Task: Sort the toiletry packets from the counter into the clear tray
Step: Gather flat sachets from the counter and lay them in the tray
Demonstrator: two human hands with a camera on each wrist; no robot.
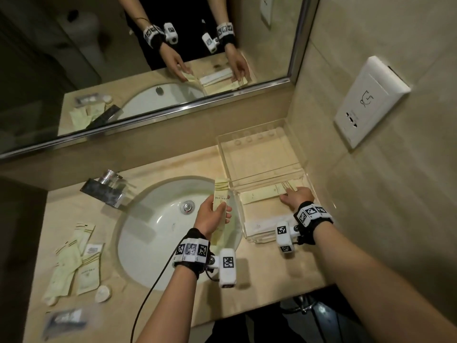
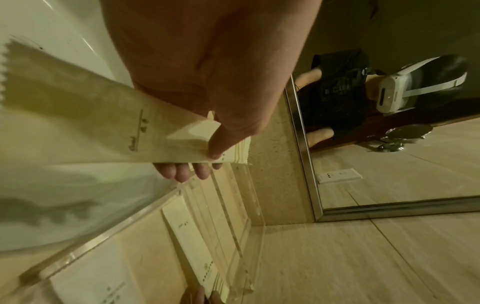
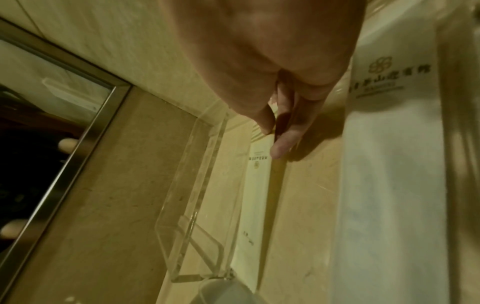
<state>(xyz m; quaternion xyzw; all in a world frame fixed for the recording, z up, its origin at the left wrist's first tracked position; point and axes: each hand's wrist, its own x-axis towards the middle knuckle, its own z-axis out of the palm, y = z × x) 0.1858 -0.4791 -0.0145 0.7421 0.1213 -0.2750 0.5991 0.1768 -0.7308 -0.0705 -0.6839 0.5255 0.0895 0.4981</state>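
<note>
The long, flat pale-yellow paper packet [image 1: 220, 206] with a serrated end is pinched in the left hand [image 1: 212, 216], just left of the clear, hard-walled rectangular tray [image 1: 265, 154]. Inside the tray, the right hand [image 1: 296, 195] lies with straight fingers, grip released, touching a matching packet [image 1: 264, 194]; its fingertips are hidden. Further packets [image 1: 71, 261] lie blurred far left on the beige stone counter [image 1: 153, 305].

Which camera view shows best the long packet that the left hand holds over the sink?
The head view: there the whole held packet shows, upright in the left hand above the sink. The left wrist view shows it close, with thumb and fingertips pinching it, but its end is cut off. The right wrist view does not show it.
</note>
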